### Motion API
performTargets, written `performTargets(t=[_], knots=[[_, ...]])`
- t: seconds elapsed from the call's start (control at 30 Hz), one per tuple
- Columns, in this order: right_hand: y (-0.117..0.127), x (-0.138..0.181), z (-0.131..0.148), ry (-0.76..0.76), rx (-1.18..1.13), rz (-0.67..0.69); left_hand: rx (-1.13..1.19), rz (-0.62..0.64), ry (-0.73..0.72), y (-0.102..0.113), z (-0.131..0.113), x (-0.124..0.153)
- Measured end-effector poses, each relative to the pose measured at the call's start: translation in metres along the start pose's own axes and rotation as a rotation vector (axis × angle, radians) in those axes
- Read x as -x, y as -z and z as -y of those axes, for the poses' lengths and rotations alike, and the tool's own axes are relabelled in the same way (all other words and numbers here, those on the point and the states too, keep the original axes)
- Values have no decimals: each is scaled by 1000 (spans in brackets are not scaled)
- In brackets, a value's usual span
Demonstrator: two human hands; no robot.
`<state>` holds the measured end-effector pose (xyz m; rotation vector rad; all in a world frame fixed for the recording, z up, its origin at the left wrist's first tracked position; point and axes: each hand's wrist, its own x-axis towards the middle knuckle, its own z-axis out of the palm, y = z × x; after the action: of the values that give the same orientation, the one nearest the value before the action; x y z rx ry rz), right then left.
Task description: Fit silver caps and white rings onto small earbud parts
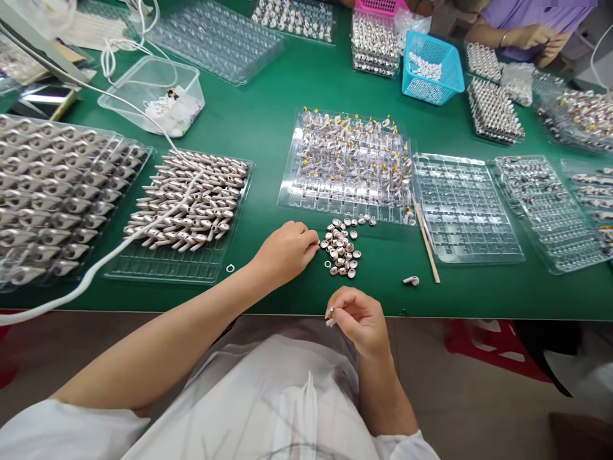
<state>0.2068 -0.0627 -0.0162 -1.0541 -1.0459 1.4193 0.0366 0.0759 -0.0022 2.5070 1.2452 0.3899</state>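
My left hand (286, 250) rests on the green table (268, 115), fingers pinched at the left edge of a small heap of silver caps (341, 250); it pinches one cap. My right hand (358, 317) hovers at the table's front edge, curled around a small white earbud-like part. A single white earbud piece (411, 280) lies on the table to the right of the heap. Behind the heap stands a clear tray (349, 163) filled with white parts.
A wooden stick (428, 246) lies beside an empty clear tray (463, 207). Trays of pale stems (189, 198) and shells (57, 191) sit left, crossed by a white cable (110, 255). A blue basket (431, 67), clear tub (156, 96) and another person's hands (531, 38) are at the back.
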Motion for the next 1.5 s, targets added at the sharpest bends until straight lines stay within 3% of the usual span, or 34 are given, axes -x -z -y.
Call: performTargets(t=[0.2, 0.37, 0.57, 0.8, 0.97, 1.2, 1.5], knots=[[0, 0, 11, 195, 220, -165, 381, -26, -78, 17, -13, 30], [-10, -5, 19, 298, 441, -50, 516, -11, -14, 18, -28, 51], [-19, -7, 21, 395, 578, -48, 679, -58, 33, 12, -32, 58], [-24, -2, 20, 342, 477, -48, 853, -56, 87, 14, -30, 63], [-24, -8, 25, 273, 554, -146, 849, -15, 77, 14, -28, 67], [-23, -20, 33, 190, 627, -16, 763, -4, -1, 16, -26, 69], [-21, -22, 32, 142, 647, 13, 729, 5, -48, 12, -19, 70]])
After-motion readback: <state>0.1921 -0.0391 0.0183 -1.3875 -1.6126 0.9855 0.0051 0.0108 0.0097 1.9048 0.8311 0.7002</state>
